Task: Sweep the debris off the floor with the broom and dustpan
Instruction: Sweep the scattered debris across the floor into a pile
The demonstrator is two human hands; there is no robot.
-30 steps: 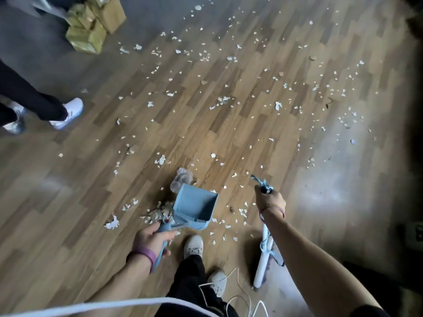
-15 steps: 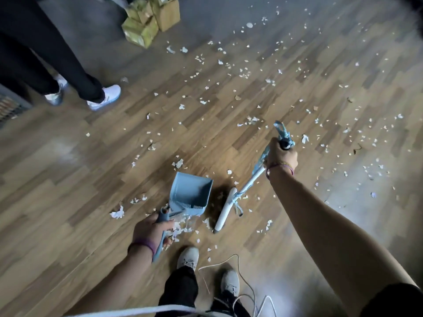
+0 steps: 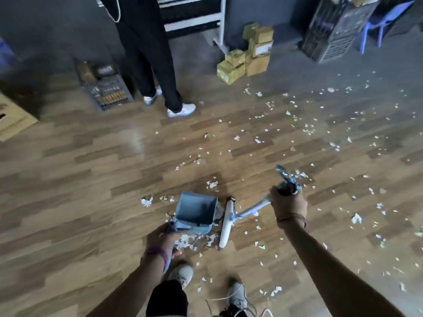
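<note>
A blue dustpan stands on the wooden floor in front of my feet, its mouth facing away from me. My left hand grips its handle. My right hand grips the top of the broom handle; the white broom head lies on the floor just right of the dustpan. A small pile of white debris sits between the dustpan and my shoes. More white scraps are scattered over the floor ahead and to the right.
Another person's legs stand ahead to the left, beside a dark crate. Yellow cardboard boxes are stacked at the back, next to a white rack, black crates and a blue chair. A white cable lies by my shoes.
My right hand has swung the broom head from my right side across to just beside the dustpan. The view has tilted up, showing the back of the room.
</note>
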